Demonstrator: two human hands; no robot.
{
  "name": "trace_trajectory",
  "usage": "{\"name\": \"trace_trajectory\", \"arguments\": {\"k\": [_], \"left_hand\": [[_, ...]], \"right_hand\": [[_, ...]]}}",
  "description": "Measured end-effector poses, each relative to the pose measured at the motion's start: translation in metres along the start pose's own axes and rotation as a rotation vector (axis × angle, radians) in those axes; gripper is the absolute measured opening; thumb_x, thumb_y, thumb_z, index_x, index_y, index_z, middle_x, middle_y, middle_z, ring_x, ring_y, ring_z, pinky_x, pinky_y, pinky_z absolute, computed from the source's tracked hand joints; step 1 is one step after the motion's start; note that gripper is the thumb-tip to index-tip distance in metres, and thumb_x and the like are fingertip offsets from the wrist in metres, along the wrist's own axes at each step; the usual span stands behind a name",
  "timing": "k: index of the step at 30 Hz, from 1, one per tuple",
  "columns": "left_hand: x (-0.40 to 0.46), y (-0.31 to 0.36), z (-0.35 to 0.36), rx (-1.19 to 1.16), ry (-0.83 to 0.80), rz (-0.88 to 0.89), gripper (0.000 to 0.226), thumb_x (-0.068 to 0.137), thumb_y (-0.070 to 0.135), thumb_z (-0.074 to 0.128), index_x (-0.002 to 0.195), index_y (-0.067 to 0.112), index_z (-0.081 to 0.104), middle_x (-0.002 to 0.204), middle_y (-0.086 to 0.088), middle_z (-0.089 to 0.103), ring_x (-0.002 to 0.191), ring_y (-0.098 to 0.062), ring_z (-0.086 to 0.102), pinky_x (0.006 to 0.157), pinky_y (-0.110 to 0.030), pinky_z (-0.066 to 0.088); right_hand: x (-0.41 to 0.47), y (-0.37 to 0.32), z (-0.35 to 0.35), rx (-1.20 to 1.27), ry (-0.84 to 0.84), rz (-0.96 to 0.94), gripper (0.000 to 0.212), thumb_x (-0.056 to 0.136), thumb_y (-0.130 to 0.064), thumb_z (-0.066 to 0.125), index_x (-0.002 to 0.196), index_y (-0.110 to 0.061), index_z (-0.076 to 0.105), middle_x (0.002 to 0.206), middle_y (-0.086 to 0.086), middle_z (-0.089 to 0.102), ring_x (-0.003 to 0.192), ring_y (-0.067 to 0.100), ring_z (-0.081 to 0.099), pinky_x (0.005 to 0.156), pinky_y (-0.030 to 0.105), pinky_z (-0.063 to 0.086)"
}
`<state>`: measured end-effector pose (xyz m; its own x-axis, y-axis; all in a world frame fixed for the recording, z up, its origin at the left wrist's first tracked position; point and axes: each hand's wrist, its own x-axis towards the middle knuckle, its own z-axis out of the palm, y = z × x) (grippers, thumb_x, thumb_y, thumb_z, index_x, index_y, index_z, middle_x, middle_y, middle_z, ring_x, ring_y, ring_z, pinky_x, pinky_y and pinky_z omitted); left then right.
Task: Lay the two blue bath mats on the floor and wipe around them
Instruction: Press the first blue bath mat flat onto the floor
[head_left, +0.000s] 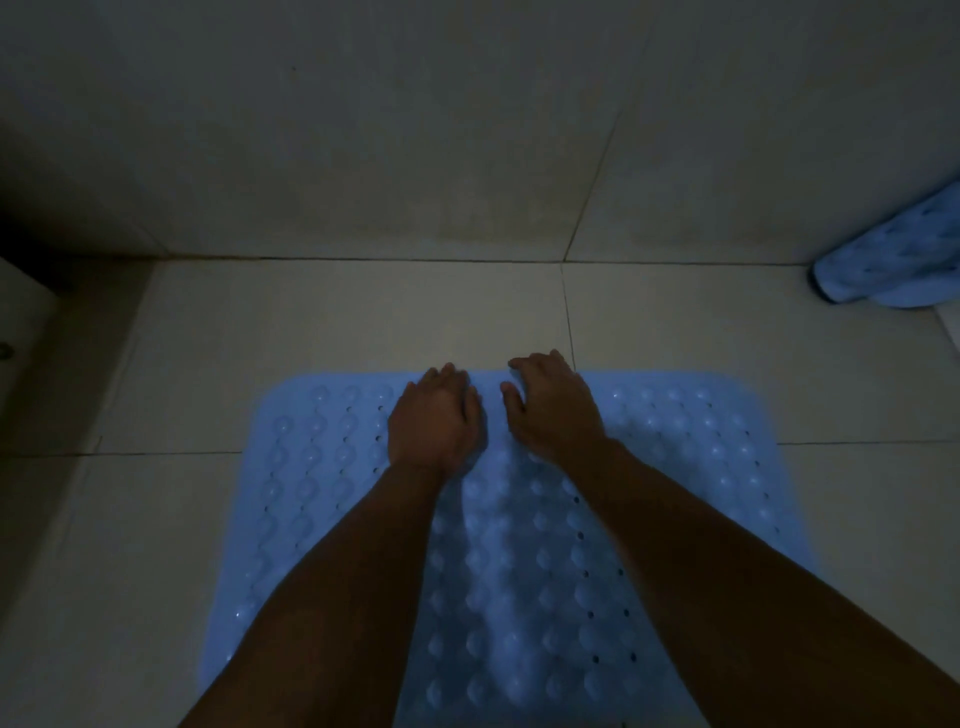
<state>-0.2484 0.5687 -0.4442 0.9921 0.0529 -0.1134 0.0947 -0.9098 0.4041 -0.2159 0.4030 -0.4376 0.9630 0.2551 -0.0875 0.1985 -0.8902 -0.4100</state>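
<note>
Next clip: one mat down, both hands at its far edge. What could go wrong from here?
1. The second mat is bunched at the right against the wall; it may get forgotten or go down creased.
2. Both hands, left and right, press only the far middle of the flat mat, so its corners may stay unstuck and slide.
3. Dim light could hide wet floor when wiping.

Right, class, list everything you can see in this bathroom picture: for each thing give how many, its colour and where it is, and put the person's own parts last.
flat bath mat: one, light blue with bumps and small holes, spread on the floor in the lower centre.
second bath mat: one, blue, bunched up at the right edge where floor meets wall.
floor tiles: several, pale grey-beige, around the flat mat.
wall: one, pale tiled, across the top.
dark fixture: one, too dim to identify, far left.
left hand: one, resting on the flat mat's far edge.
right hand: one, beside it, fingers at the same edge.
</note>
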Motion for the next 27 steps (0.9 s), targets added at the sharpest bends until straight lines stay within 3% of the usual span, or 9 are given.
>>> {"name": "trace_trajectory", "arguments": {"k": [4,6,13,18,27], "left_hand": [[0.002,-0.004,0.005,0.041,0.08,0.044,0.058,0.103,0.042,0.029,0.141,0.012,0.061,0.15,-0.012,0.056,0.147,-0.032,0.042,0.12,-0.051,0.034],[-0.002,-0.007,0.004,0.052,0.096,0.067,0.056,0.104,0.041,0.03,0.143,0.013,0.059,0.153,-0.012,0.053,0.15,-0.032,0.037,0.121,-0.052,0.033],[-0.003,-0.022,0.004,0.125,0.085,0.095,0.058,0.105,0.043,0.028,0.153,0.017,0.047,0.162,-0.009,0.041,0.156,-0.029,0.025,0.12,-0.049,0.031],[-0.005,-0.027,0.006,0.186,0.12,0.158,0.054,0.105,0.04,0.036,0.15,0.015,0.052,0.16,-0.012,0.044,0.155,-0.033,0.026,0.117,-0.052,0.035],[0.001,-0.025,0.006,0.16,0.083,0.081,0.059,0.106,0.045,0.025,0.156,0.019,0.043,0.167,-0.008,0.032,0.159,-0.03,0.012,0.122,-0.051,0.028]], "right_hand": [[-0.005,-0.012,0.02,-0.165,-0.147,-0.008,0.083,0.092,-0.055,0.007,0.157,-0.013,0.036,0.166,0.019,0.026,0.157,0.036,0.017,0.124,0.06,0.018],[-0.011,-0.011,0.033,-0.25,-0.159,-0.02,0.083,0.092,-0.056,0.004,0.161,-0.014,0.025,0.17,0.019,0.013,0.158,0.036,0.01,0.125,0.061,0.011],[-0.019,-0.001,0.059,-0.282,0.014,-0.052,0.08,0.099,-0.065,0.024,0.162,-0.016,0.022,0.171,0.016,0.011,0.159,0.033,0.007,0.126,0.06,0.005],[-0.021,-0.004,0.062,-0.246,0.016,-0.049,0.082,0.098,-0.067,0.027,0.163,-0.018,0.02,0.172,0.014,0.008,0.16,0.031,0.004,0.126,0.06,0.006],[-0.018,0.002,0.066,-0.211,0.098,-0.079,0.08,0.099,-0.067,0.029,0.16,-0.016,0.031,0.171,0.015,0.015,0.159,0.032,0.01,0.126,0.06,0.007]]}}
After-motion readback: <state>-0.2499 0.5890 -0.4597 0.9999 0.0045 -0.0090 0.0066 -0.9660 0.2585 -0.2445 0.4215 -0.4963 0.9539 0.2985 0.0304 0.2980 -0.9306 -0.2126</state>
